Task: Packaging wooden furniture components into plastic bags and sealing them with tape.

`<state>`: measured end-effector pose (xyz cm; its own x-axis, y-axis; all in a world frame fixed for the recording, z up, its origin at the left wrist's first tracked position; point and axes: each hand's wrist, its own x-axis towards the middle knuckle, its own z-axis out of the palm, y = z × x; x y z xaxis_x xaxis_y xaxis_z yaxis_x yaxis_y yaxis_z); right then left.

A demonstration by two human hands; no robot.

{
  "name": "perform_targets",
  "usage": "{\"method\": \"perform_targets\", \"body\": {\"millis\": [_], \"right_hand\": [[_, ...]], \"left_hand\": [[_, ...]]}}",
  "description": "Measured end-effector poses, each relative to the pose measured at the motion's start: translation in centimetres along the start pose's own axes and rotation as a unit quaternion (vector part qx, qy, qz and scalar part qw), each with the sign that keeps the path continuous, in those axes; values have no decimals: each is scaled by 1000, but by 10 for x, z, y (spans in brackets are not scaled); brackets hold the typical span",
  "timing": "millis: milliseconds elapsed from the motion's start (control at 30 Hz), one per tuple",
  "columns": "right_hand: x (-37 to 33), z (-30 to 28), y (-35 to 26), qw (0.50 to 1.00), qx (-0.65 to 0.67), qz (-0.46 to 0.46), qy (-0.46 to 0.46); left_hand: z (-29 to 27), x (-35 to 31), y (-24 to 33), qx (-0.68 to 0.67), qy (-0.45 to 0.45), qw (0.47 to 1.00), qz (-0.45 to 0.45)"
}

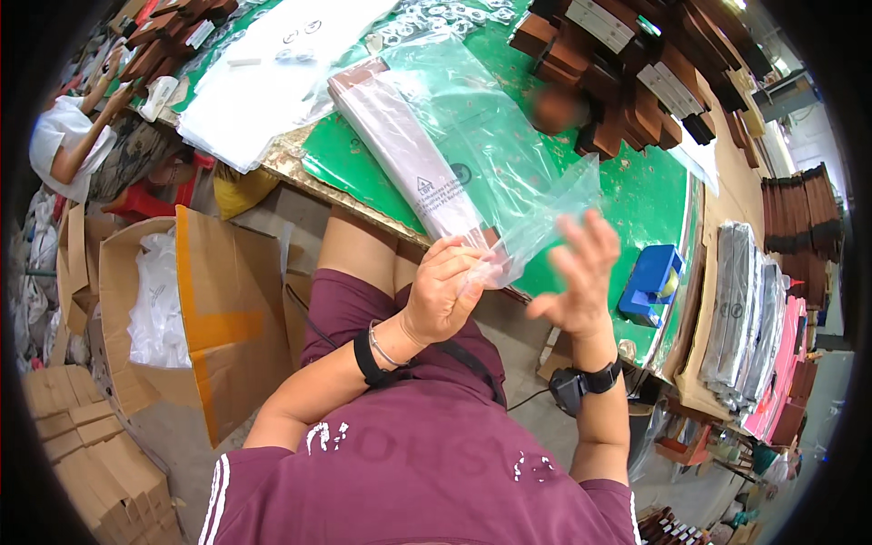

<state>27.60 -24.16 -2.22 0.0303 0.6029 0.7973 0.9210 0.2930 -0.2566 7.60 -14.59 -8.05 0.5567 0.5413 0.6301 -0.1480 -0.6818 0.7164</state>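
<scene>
At the green bench's edge, the left grip pinches a long clear plastic bag, the right grip spread wide.

Brown bar: long, flat and straight-edged, lying along the bag's left side, pale under the film, its brown showing at both ends.
Bar's pose: slanted on the green desk, far end to the left, near end at the desk's front edge.
Clear bag: loose, creased, glossy film, wider than the bar, spreading to its right.
Bag's print: dark triangle, small lines, round mark.
Bag's near end: bunched, raised.
</scene>
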Motion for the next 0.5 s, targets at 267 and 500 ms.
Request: {"method": "perform_targets", "body": {"millis": [267, 500], "right_hand": [[45, 4, -11, 932, 27, 18, -360], [68, 10, -16, 917, 114, -32, -381]], "left_hand": [[-4, 1, 0, -2, -16, 1000, 2], [-13, 4, 0, 48, -43, 998, 4]]}}
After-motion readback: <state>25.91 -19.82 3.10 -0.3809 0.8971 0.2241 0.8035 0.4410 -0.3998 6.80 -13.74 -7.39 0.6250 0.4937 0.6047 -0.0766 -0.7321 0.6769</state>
